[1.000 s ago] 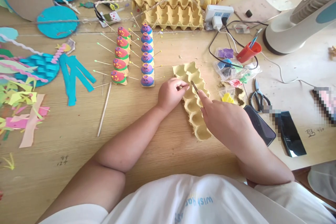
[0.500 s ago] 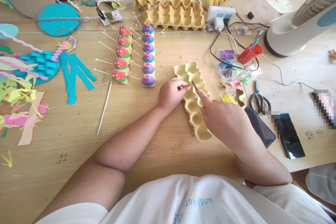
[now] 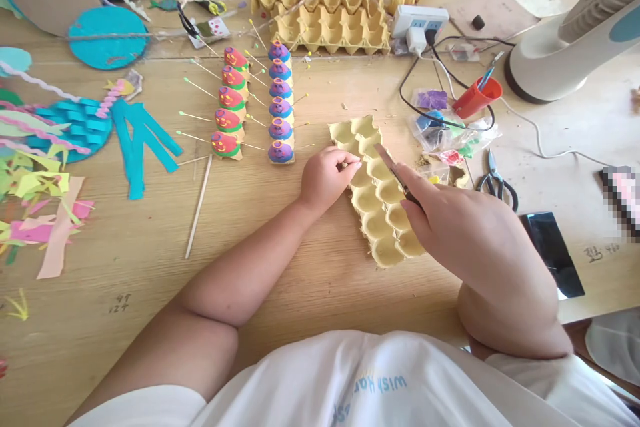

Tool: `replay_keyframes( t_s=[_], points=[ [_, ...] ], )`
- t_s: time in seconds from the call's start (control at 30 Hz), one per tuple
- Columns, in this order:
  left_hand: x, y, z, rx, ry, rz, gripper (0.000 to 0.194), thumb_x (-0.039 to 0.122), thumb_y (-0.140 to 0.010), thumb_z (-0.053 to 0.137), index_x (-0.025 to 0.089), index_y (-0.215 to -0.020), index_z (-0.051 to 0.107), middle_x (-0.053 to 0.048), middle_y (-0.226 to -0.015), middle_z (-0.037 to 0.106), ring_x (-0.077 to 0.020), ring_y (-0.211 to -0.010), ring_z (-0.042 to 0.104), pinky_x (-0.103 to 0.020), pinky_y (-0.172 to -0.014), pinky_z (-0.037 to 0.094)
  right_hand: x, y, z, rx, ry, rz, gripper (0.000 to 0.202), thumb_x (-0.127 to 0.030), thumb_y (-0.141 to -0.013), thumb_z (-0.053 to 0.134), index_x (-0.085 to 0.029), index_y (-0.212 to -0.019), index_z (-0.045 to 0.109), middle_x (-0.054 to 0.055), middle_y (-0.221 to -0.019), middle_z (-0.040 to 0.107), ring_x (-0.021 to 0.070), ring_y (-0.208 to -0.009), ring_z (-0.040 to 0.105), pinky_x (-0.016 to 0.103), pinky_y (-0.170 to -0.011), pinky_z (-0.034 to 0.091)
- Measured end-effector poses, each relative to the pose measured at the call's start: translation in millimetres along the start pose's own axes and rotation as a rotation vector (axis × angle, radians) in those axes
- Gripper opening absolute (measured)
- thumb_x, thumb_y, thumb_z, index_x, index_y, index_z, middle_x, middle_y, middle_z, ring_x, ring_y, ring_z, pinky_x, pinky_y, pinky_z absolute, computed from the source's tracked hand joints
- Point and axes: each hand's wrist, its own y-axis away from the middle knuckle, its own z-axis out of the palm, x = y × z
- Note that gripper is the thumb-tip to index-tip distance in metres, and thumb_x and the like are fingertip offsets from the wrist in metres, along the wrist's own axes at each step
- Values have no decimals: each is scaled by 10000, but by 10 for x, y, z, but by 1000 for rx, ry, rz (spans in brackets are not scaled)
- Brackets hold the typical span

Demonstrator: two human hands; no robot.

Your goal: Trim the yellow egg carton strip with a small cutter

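Note:
On the table before me lies a yellow pulp egg carton (image 3: 367, 199), two rows of cups wide, with its hollows facing up. My left hand (image 3: 324, 177) is closed in a pinch on its left edge near the far end. A knife (image 3: 387, 159) with a slim blade is gripped in my right hand (image 3: 457, 230), the index finger stretched along it. The blade is over the carton's right row of cups; whether it touches the pulp I cannot tell. My fingers hide most of the handle.
Red-green caterpillars (image 3: 231, 99) and a blue-purple row (image 3: 281, 108), pins sticking out, stand left of the carton. A wooden stick (image 3: 198, 207) lies nearer. Larger egg trays (image 3: 330, 27), a power strip (image 3: 420, 19), scissors (image 3: 494, 181), a red cup (image 3: 477, 99) and a phone (image 3: 553, 253) surround the work.
My right hand has drawn back toward the right with the knife, uncovering more of the carton's right row. The left hand keeps its pinch in nearly the same place.

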Motion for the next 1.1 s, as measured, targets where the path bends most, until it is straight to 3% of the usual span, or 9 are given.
replay_keyframes(
  t_s=[0.27, 0.77, 1.1],
  points=[
    [-2, -3, -3, -4, 3, -6, 51, 228, -807, 711, 195, -823, 747, -19, -817, 710, -135, -693, 609, -267, -665, 475, -70, -42, 151, -35, 40, -34, 565, -381, -1000, 376, -264, -1550, 321, 8, -721, 707, 157, -558, 612, 279, -480, 168],
    [-12, -9, -3, -6, -7, -4, 62, 252, -823, 702, 207, -830, 745, -25, -834, 718, -145, -712, 622, -273, -683, 487, -117, -38, 140, -38, 12, -61, 573, -337, -999, 362, -207, -1556, 331, 34, -734, 720, 150, -585, 620, 277, -480, 185],
    [-8, -21, -7, -14, -13, -20, 72, 258, -821, 700, 209, -830, 752, -19, -834, 720, -147, -720, 626, -268, -692, 493, -348, -213, 205, -124, -28, 17, 611, -275, -979, 360, -174, -1575, 272, 67, -817, 736, 176, -647, 665, 278, -488, 259]
  ],
)
